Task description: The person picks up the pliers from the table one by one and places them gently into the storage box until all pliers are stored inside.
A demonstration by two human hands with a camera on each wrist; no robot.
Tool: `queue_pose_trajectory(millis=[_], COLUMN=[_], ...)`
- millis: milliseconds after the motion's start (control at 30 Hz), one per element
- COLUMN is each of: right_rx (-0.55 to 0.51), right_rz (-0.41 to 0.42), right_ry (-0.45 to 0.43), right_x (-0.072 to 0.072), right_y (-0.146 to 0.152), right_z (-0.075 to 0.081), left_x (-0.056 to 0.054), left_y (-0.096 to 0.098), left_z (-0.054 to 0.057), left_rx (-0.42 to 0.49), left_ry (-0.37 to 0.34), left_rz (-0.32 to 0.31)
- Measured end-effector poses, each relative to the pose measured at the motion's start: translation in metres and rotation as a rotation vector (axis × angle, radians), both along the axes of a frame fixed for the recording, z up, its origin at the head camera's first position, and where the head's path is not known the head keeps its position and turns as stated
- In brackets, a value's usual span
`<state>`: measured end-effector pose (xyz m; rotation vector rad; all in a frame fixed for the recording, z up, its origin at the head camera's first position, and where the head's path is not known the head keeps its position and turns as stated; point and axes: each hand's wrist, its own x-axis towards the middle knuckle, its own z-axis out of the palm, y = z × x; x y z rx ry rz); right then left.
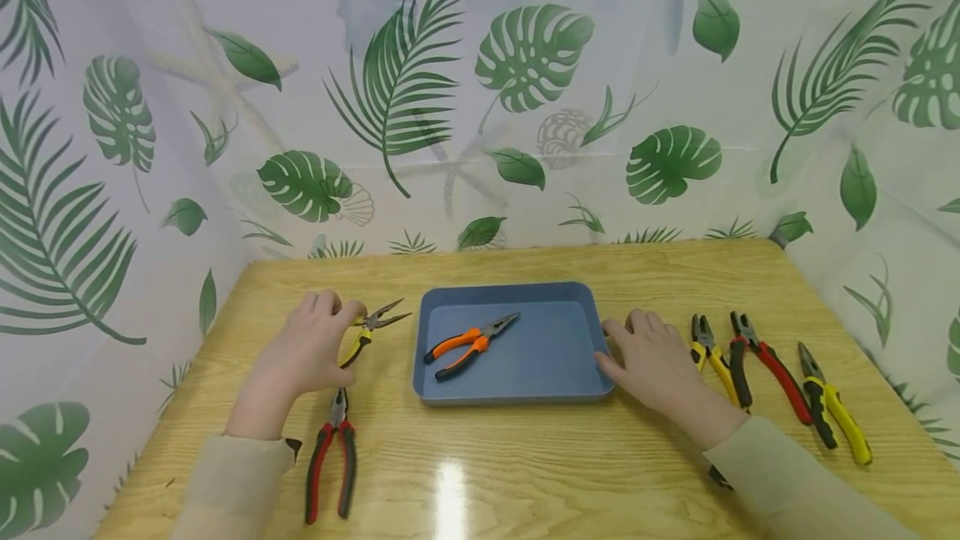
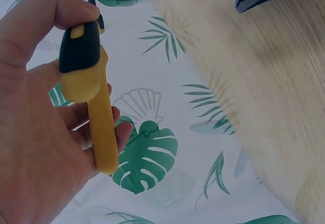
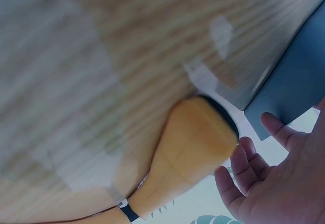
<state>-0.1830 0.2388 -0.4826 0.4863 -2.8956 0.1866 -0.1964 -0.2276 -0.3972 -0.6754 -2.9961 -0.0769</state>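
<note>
My left hand point(image 1: 303, 348) grips long-nose pliers point(image 1: 365, 332) with yellow and black handles, left of the blue tray. Their jaws are spread and point right toward the tray; in the left wrist view the thumb presses one handle point(image 2: 81, 61) and the fingers wrap the other. Inside the blue tray point(image 1: 555, 361) lie orange and black long-nose pliers point(image 1: 480, 340). My right hand point(image 1: 656, 361) is at the tray's right side, fingers loosely bent and thumb tip right at the rim. The right wrist view shows nothing between thumb and fingers.
Red and black pliers point(image 1: 339, 413) lie below my left hand. Right of my right hand lie yellow and black pliers point(image 1: 706, 340), red and black pliers point(image 1: 742, 338) and yellow-handled long-nose pliers point(image 1: 813, 373). A leaf-print cloth point(image 1: 450, 123) stands behind the wooden table point(image 1: 525, 473).
</note>
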Motion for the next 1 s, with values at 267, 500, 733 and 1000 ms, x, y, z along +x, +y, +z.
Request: queue_pose_trajectory(millis=[267,500,733,1000], right_rx=[0.002,0.005,0.001,-0.007], right_rz=[-0.001,-0.004,-0.003,0.000], right_ry=[0.004,-0.001,-0.001,0.007], right_x=[0.000,-0.001,0.000,0.001], right_y=[0.001,0.001,0.000,0.000], right_z=[0.000,0.000,0.000,0.001], left_x=[-0.002,-0.005,-0.006,-0.008], left_y=[0.006,0.012,0.016,0.022], left_z=[-0.003,-0.004,-0.005,-0.007], left_rx=[0.037,0.038,0.043,0.041], left_ry=[-0.036,-0.057,-0.052,-0.034], left_rz=[0.002,0.009,0.002,-0.024])
